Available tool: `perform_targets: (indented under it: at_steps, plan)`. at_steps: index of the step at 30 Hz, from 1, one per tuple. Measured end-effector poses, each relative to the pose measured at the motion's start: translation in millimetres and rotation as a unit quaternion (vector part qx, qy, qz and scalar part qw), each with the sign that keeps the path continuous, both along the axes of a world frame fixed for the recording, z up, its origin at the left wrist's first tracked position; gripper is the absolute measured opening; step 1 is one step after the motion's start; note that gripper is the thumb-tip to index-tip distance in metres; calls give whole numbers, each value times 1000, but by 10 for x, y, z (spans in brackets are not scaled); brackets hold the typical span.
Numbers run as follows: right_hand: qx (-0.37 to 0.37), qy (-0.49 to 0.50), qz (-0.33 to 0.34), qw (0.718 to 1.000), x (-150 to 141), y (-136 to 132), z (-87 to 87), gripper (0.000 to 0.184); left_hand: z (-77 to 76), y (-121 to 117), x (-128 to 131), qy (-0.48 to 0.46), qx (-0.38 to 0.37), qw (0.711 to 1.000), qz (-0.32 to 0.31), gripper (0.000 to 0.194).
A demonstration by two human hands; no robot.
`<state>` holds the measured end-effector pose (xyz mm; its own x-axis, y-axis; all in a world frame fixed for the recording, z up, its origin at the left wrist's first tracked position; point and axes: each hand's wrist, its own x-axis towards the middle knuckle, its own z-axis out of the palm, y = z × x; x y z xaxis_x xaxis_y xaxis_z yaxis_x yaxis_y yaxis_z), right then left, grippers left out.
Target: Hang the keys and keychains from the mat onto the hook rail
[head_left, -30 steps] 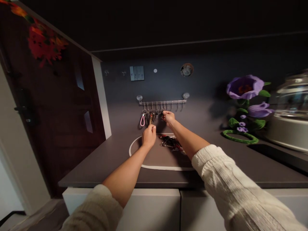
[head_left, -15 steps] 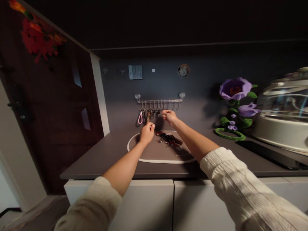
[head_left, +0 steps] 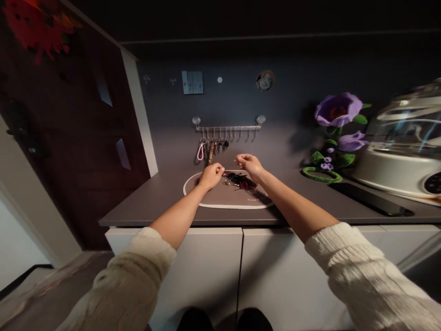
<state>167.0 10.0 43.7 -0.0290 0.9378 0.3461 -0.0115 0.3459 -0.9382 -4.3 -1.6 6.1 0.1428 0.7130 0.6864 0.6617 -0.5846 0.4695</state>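
Observation:
My left hand is closed above the left part of a brown mat with a pale rim, thumb against curled fingers. Whatever it holds, if anything, is hidden. My right hand is pinched just below the right half of a clear hook rail, touching no hook. I cannot make out what is in its fingertips. Between and below the hands, a pile of keys and key rings lies on the mat. Several key sets hang from the rail's left half, among them a pink loop and a brown patterned strap.
Purple artificial flowers with a green ring base stand right of the mat. A black flat slab lies before a white appliance with a clear dome. A dark door is at the left, white cabinet fronts below.
The view has tilted down. My right hand has drawn down and away from the rail's hooks. My left hand stays low, slightly further right of the hanging strap.

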Motion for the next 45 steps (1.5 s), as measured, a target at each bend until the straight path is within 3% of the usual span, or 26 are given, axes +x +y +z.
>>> perform_targets:
  at_steps: [9,15,20,33,39,45]
  plan:
    - [96,-144,-25,985,71,-118,-277,3,-59,-23,-23,101,-42,993,-37,23]
    - [167,-367,-92,911,63,-156,-330,11,-77,-6,-46,137,-80,984,-79,21]
    - [176,-459,-101,865,47,-139,-346,12,-76,-15,-52,140,-79,983,-88,17]
    - [201,-486,-86,846,47,-86,-362,13,-34,-37,-37,99,-82,990,-67,16]
    - [204,-494,-91,841,28,-122,-338,13,-18,-28,-26,21,-112,990,-88,14]
    - [221,-478,-79,846,13,-147,-318,12,-31,31,2,-111,-177,967,-145,8]
